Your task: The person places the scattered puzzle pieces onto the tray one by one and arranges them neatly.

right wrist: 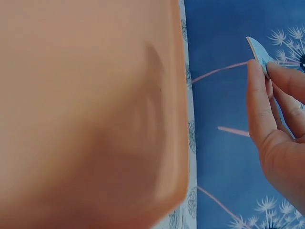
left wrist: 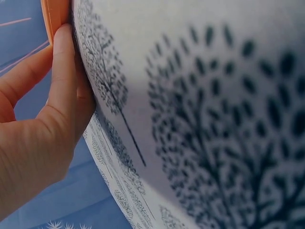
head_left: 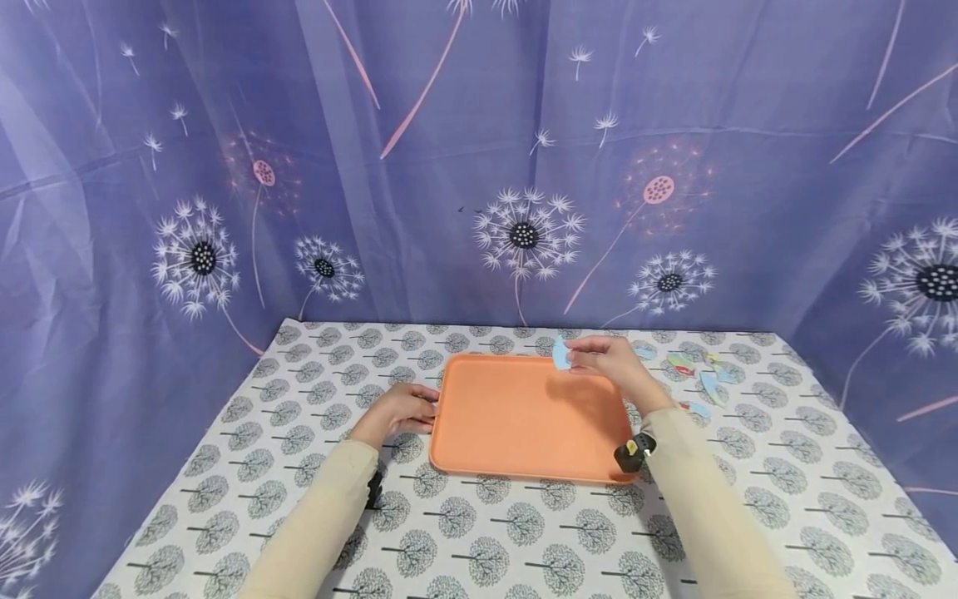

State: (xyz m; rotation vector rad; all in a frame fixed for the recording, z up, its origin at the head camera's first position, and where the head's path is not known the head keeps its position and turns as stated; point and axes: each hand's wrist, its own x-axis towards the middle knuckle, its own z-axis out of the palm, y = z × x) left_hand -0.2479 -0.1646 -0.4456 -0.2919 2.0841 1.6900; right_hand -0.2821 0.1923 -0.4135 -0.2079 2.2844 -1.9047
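Note:
An orange tray (head_left: 524, 416) lies on the patterned cloth in the head view. At its left edge, my left hand (head_left: 400, 409) holds the rim, with the fingertips (left wrist: 62, 40) against the tray's side in the left wrist view. My right hand (head_left: 608, 359) is raised over the tray's far right part. Between thumb and fingers it pinches a thin, light-blue puzzle piece (head_left: 560, 353) with a curved edge. The right wrist view shows this puzzle piece (right wrist: 258, 55) almost edge-on, above the fingertips. A shadow of the hand falls on the tray.
Several flat coloured pieces lie on the cloth to the right of the tray, among them a blue one (head_left: 713, 388) and a green and red one (head_left: 681, 364). A purple dandelion-print curtain (head_left: 449, 208) hangs behind the table.

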